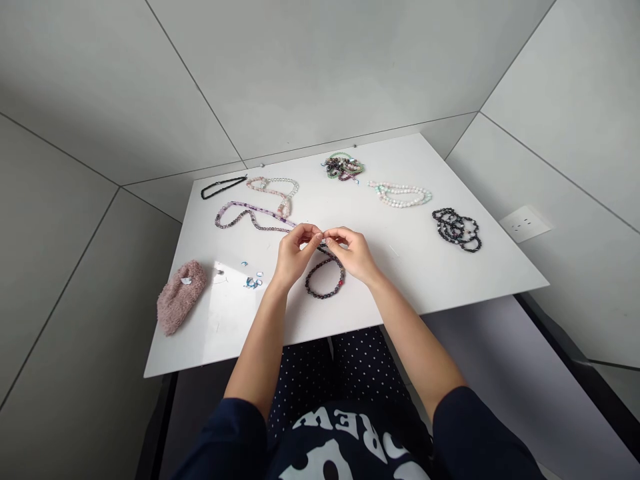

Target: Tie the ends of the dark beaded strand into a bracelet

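My left hand (296, 252) and my right hand (353, 252) meet fingertip to fingertip above the middle of the white table (390, 267). Both are closed in a pinch at the upper end of a dark bead strand; what exactly lies between the fingertips is too small to make out. Below them the dark beads (309, 291) form a loop on the tabletop, with a red bead on its right side. A purple and grey bead strand (250, 212) runs from the left up to beside my left hand.
Further bead strands lie around: black (223, 187), pink and clear (284, 193), a mixed pile (343, 167), white and mint (404, 198), black coils (456, 230). At left are blue-white bits (253, 281) and a fluffy pink item (181, 297). Walls border the table behind.
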### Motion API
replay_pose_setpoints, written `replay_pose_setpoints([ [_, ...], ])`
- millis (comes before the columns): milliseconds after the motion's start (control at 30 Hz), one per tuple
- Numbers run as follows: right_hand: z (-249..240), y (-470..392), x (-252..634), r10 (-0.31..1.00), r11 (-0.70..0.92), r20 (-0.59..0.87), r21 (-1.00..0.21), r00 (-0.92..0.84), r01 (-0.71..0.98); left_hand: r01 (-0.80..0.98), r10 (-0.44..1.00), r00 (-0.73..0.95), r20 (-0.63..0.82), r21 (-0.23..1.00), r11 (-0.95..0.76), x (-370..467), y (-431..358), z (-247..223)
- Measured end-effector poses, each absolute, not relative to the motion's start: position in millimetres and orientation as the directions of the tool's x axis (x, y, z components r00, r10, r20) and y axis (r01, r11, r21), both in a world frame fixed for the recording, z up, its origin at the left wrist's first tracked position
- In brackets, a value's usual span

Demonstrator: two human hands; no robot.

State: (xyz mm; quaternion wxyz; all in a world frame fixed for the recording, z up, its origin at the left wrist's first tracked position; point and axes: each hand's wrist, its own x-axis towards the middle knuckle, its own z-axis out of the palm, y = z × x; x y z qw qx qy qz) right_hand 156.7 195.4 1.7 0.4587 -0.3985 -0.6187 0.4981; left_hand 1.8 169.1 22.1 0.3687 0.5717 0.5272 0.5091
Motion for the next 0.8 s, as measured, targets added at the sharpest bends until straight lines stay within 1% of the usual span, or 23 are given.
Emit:
replay_pose_setpoints([
  [200, 0.6, 196.5, 156.6, 0.948, 0.15, 0.142, -0.989, -0.286, 0.008, 0.233, 0.979, -0.009, 0.202, 0.953, -0.194, 0.1, 169.6, 22.6],
  [567, 4.2, 195.2, 157.2, 0.937, 0.066, 0.078, -0.997, -0.341, -0.048, 0.135, 0.989, 0.022, 0.149, 0.979, -0.151, -0.9, 170.2, 21.6],
  [800, 6.8, 194.3, 157.8, 0.935, 0.044, 0.068, -0.996, -0.349, -0.079, 0.118, 0.99, 0.006, 0.142, 0.983, -0.142, -0.8, 170.4, 21.9],
])
